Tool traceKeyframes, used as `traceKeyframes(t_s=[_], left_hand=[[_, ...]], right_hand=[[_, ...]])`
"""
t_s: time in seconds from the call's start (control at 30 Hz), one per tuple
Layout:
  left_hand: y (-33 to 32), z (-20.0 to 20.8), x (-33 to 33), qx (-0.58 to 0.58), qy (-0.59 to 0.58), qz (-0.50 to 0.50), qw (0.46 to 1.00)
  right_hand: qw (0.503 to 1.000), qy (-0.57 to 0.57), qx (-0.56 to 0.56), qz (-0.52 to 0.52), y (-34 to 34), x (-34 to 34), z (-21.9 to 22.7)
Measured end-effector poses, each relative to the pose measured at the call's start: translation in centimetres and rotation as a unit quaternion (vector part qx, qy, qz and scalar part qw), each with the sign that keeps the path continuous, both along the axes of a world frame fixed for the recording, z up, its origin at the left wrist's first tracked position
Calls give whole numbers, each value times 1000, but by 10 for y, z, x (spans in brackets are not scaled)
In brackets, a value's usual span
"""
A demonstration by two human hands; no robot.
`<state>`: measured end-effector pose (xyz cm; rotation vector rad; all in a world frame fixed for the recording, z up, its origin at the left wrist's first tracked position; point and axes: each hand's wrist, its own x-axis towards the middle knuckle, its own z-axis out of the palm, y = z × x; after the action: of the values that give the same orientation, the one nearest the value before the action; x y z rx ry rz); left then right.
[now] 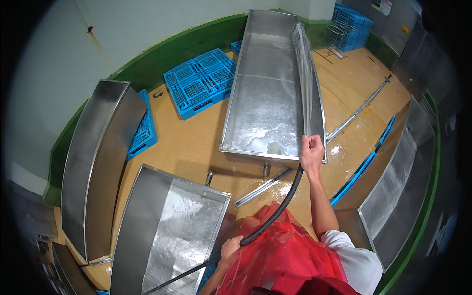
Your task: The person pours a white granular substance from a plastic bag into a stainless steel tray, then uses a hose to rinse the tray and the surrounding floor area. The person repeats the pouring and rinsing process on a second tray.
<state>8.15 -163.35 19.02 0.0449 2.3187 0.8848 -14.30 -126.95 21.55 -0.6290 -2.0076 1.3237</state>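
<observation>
A black hose (273, 217) runs from the lower left across my red apron (290, 246). Near its front end, my right hand (311, 150) is closed around it, thumb and fingers at the mouth. From there a fan of water (306, 88) shoots forward along the right side of a long stainless steel trough (268, 88) and splashes at its far end. My left hand (230, 249) grips the hose farther back, by my waist. Water and some whitish foam (268, 140) lie on the trough's near floor. A short drain pipe (266, 170) sticks out below its near end.
More steel troughs stand at the left (98, 162), near left (182, 236) and right (393, 191). A blue pallet (201, 81) lies beyond the middle. Metal bars (361, 109) rest on the wet tan floor. Blue crates (351, 27) are stacked at the far right.
</observation>
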Motion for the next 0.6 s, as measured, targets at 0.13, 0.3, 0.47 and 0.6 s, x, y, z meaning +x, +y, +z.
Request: traceKeyframes(t_s=[0.13,0.3,0.47,0.6], left_hand=[[-4,-2,4,-7,5,15,1000],[-10,-2,14,-4,26,31,999],[-18,-10,23,8,41,37,998],[-22,-13,31,10,63,40,997]], right_hand=[[1000,1,-1,23,-14,-9,3],[998,-6,-1,60,-28,-24,-12],[995,1,32,98,-38,-37,-35],[993,-29,15,111,-54,-37,-30]])
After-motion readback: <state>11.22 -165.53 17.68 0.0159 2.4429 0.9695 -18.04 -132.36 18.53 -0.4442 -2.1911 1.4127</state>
